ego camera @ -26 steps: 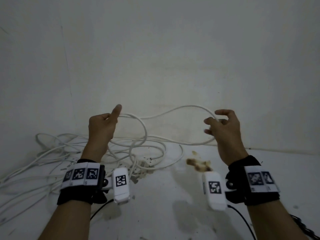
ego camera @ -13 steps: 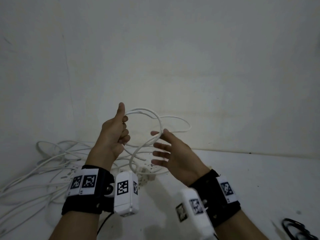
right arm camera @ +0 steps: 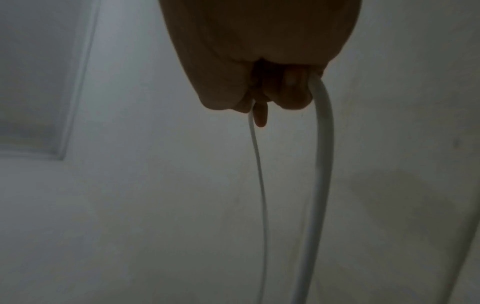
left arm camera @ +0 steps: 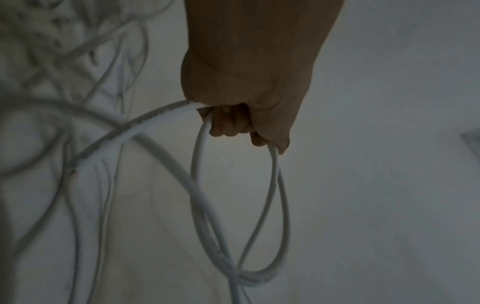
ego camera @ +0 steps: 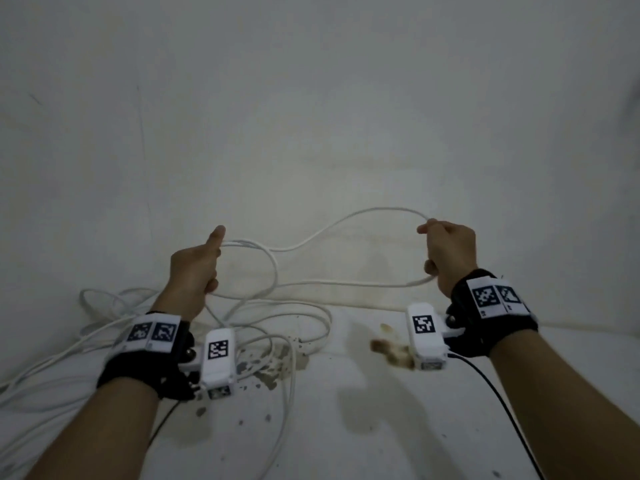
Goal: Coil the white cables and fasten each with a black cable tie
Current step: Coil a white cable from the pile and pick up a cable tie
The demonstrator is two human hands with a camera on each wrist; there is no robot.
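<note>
— Where is the white cable [ego camera: 346, 227] now?

— Strung across the middle of the frame between my hands, its long axis running left to right. My left hand [ego camera: 194, 268] is curled round the loops [left arm camera: 241, 205] already gathered; my right hand [ego camera: 448, 252] pinches the free run at centre right.

— And the rest?

— A slack pile [ego camera: 104, 327] lies on the counter [ego camera: 381, 427] at lower left, nearer my left hand. I judge the right must carry its span leftward.

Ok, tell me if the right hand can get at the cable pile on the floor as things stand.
Probably not right away. The right hand grips a cable and is raised to the right, while the pile lies low on the left, beyond the left hand. It would need to let go first.
</note>
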